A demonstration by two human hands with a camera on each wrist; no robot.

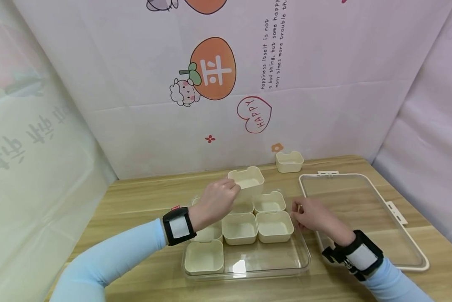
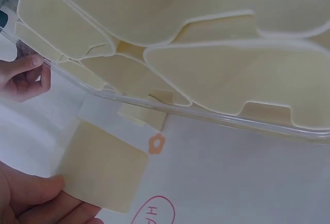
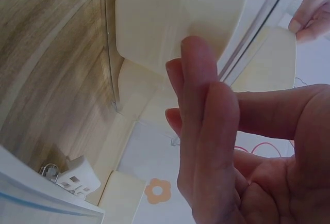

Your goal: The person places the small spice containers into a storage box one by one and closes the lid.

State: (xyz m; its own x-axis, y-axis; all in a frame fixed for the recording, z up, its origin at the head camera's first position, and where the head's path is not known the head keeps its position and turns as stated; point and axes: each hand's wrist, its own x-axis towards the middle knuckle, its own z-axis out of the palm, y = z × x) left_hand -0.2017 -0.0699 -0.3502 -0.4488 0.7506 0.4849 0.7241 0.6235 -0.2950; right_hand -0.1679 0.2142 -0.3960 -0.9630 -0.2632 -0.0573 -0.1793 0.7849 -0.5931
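Observation:
Between its thumb and fingers my left hand (image 1: 217,200) pinches a small cream bin (image 1: 247,178), raised above the back of a clear plastic box (image 1: 263,274). Only its side facing the hand shows in the left wrist view, where the bin (image 2: 103,167) hangs tilted. Several matching cream bins (image 1: 239,228) stand in the box in rows, one of them at the front left corner (image 1: 204,258). My right hand (image 1: 312,214) grips the box's right rim, thumb and fingers on either side of the wall in the right wrist view. The raised bin partly covers those behind it.
A clear lid (image 1: 362,218) with a cream frame and side latches lies on the wooden table (image 1: 135,209) at the right. Another cream bin (image 1: 289,162) stands at the table's back edge, by the printed cloth (image 1: 154,138) hanging behind.

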